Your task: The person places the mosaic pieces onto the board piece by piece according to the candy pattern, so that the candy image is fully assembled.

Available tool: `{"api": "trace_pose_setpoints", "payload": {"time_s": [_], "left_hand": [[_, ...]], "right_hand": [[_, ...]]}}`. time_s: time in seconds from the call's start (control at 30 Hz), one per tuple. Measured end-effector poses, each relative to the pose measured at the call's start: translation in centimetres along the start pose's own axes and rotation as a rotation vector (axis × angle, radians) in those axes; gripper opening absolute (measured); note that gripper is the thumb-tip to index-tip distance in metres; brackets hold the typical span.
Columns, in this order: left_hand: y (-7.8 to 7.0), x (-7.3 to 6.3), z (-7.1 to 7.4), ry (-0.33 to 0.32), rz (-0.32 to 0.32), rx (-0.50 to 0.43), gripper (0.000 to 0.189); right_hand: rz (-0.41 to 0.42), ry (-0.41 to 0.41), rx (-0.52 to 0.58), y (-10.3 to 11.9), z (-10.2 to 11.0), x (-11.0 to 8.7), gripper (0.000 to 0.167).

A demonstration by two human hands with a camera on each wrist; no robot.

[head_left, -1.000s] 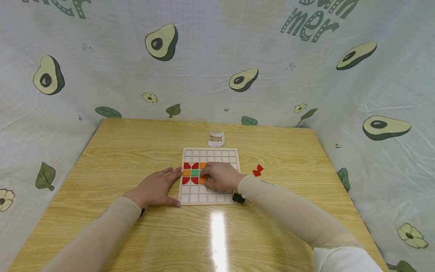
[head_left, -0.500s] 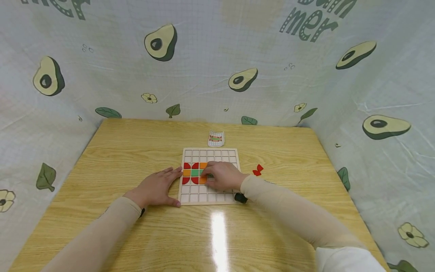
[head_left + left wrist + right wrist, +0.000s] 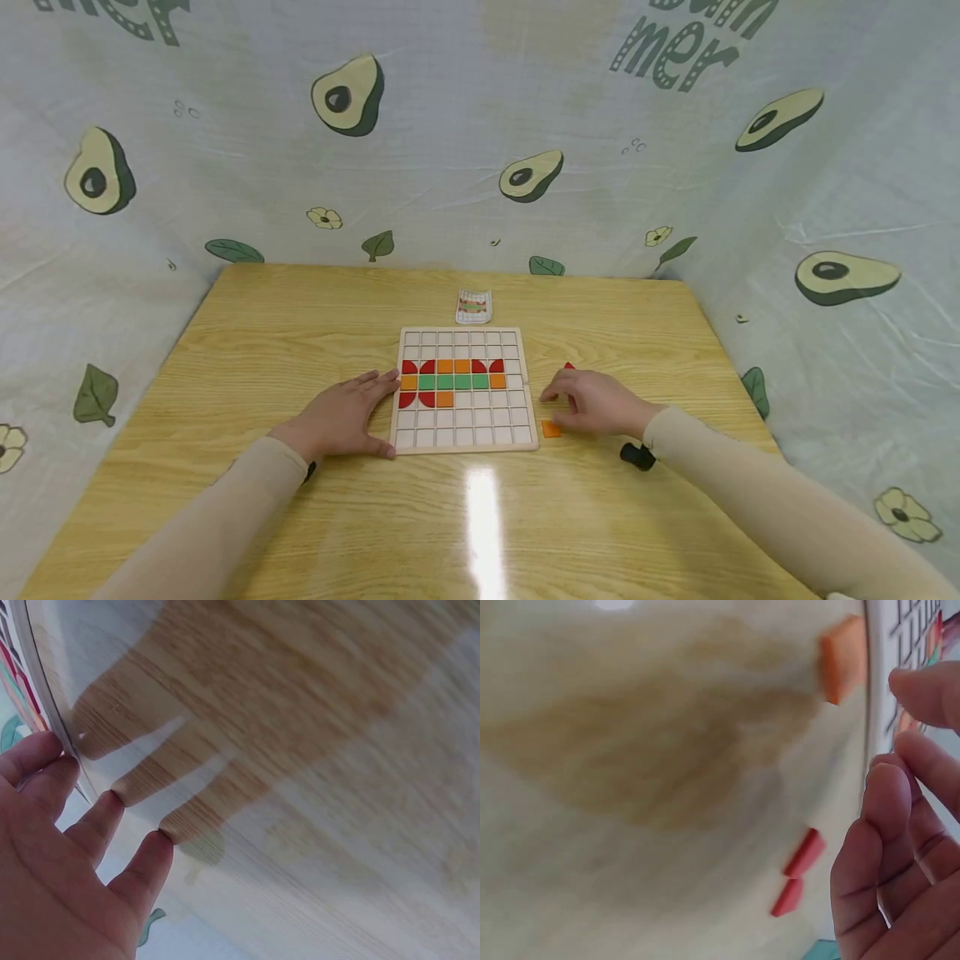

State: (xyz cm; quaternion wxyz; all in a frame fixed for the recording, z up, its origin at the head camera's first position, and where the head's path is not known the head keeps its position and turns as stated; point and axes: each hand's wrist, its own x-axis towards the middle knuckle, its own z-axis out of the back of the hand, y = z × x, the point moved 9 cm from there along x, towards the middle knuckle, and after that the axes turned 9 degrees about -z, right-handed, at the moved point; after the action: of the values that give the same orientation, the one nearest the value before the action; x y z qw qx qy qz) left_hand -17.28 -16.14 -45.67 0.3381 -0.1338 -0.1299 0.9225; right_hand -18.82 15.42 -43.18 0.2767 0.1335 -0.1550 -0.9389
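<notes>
A pale gridded board (image 3: 495,437) lies mid-table, with colored tiles set in three of its rows. Green squares (image 3: 453,382) run along the middle row, with orange squares (image 3: 453,367) and red quarter-circle tiles (image 3: 408,400) around them. My left hand (image 3: 341,417) rests flat, fingers spread, its fingertips at the board's left edge. To the right of the board, my right hand (image 3: 600,403) hovers low over the table, fingers bent loosely and nothing between them. Just beside its thumb lies a loose orange square tile (image 3: 844,660). Two red pieces (image 3: 805,853) lie near the fingers, mostly hidden in the head view.
Behind the board lies a small card (image 3: 473,307) printed with a colored grid pattern. The wooden table (image 3: 315,300) meets a hanging cloth (image 3: 442,125) with avocado prints at its back and sides.
My right hand has left the tiles on the board and moved right, over the table by the orange square. The tiles it covered now show. My left hand stays at the board's edge.
</notes>
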Motion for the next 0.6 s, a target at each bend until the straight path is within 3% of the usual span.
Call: {"api": "trace_pose_setpoints", "payload": {"time_s": [0.2,0.6], "left_hand": [[0.2,0.0,-0.2,-0.009,0.001,0.007,0.108],[0.2,0.1,-0.3,-0.016,-0.004,0.01,0.109]], "right_hand": [[0.014,0.029,0.024,-0.5,-1.2,-1.4,0.033],[0.038,0.016,-0.005,0.0,-2.2,-1.2,0.026]]}}
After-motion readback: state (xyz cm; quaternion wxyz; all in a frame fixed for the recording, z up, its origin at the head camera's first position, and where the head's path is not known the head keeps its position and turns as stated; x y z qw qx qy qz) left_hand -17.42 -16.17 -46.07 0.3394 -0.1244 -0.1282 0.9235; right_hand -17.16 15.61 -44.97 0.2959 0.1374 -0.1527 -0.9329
